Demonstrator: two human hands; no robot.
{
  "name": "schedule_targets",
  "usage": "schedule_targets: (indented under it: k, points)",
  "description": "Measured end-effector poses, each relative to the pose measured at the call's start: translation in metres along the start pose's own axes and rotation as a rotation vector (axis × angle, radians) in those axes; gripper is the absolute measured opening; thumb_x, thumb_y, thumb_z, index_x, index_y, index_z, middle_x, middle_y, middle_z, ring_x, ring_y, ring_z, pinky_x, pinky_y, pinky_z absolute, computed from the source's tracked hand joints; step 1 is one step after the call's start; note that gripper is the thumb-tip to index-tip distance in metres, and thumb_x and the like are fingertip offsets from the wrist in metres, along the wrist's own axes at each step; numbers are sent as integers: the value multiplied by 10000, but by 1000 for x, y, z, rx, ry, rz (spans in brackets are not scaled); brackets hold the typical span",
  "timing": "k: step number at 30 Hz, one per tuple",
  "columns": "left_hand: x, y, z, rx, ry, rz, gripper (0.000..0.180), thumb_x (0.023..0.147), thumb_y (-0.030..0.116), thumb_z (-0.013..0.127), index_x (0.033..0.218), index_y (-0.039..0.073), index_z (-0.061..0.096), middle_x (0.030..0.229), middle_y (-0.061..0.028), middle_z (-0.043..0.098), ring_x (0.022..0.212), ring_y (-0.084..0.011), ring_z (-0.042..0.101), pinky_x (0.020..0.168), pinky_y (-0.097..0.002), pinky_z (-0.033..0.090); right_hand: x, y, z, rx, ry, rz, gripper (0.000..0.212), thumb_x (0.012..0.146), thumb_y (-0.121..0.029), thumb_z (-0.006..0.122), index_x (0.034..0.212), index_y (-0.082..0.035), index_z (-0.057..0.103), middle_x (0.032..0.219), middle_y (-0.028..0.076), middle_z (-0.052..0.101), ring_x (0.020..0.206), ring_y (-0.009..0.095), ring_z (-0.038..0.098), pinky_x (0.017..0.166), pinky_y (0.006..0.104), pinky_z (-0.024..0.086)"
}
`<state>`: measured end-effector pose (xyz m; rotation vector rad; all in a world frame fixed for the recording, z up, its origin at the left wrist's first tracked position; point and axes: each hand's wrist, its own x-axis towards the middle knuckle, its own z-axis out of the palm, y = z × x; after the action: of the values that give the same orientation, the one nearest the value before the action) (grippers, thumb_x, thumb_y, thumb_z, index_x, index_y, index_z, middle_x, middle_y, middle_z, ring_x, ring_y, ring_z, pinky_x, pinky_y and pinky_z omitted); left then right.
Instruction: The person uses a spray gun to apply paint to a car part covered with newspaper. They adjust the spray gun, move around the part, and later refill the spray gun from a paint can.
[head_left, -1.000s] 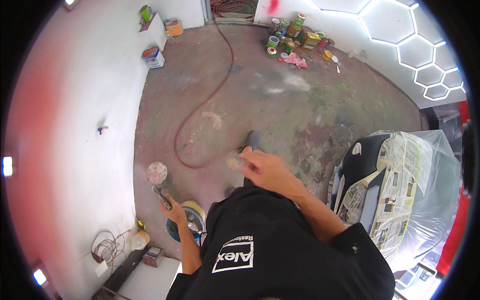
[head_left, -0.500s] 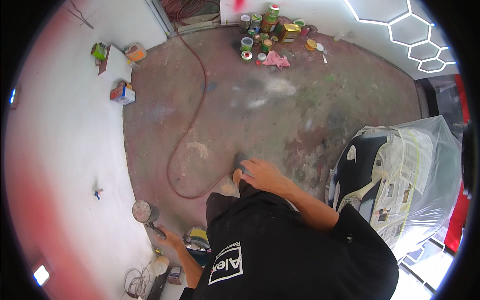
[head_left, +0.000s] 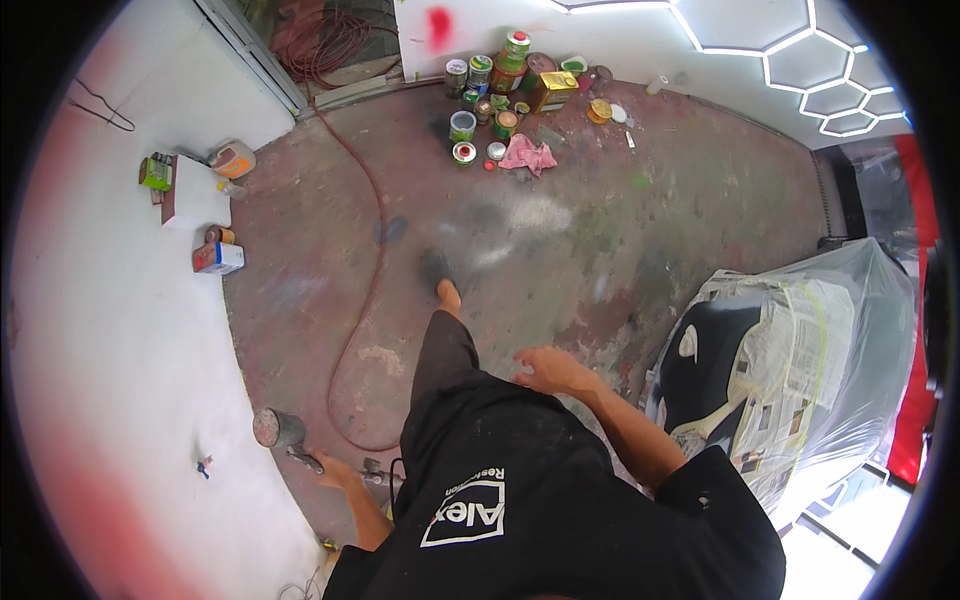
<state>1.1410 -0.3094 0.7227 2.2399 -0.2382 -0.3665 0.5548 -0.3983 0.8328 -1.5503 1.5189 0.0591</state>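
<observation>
Grey spray-gun [head_left: 304, 458] in left hand [head_left: 337, 471]

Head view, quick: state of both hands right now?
Left hand: closed, holding a spray gun.
Right hand: open and loosely bent, with nothing visible in it.

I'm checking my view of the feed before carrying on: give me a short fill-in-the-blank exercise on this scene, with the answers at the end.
1. One bare hand holds the round-cupped grey spray gun; it is the person's ____ hand.
2. Beside the cluster of round metal cans, the crumpled cloth is coloured ____.
3. The black vehicle panel, masked with newspaper, stands on the person's ____ side.
4. The long, thin reddish hose curves across the ____.

Missing words: left; pink; right; floor.
</observation>
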Motion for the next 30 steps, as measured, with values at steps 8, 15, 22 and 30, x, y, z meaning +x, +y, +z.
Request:
schedule_targets:
  k: [8,15,22,30]
  points:
    - [-2,82,227,43,20,98,441,1126,270,725,1315,-129,735,1096,-132,740,978,-278,669,877,-460,558,242,33,-152,262,-23,244,583,1044,-445,795,1464,-44,740,1295,234,814,1156,441,793,1000,511,614]
    - [-25,196,407,-41,51,-247,229,1098,288,754,1119,61,742,880,-7,601,694,-144,527,583,-348,423,370,164,-305,165,140,594,690,1004,-491,814,1468,11,722,1269,256,818,1133,440,804,986,505,614]
    - [-54,244,533,-136,202,-263,255,1083,318,781,1008,118,640,797,41,502,584,-103,440,509,-314,343,514,258,-403,-141,72,530,736,962,-520,852,1488,-28,703,1373,230,793,1268,455,753,1066,536,586]
    - [-72,171,713,-280,253,-185,265,1106,296,751,972,141,583,769,30,498,569,-103,412,525,-320,360,817,433,-339,-312,146,153,750,910,-387,895,1534,-54,646,1522,229,699,1326,459,725,1096,576,587]
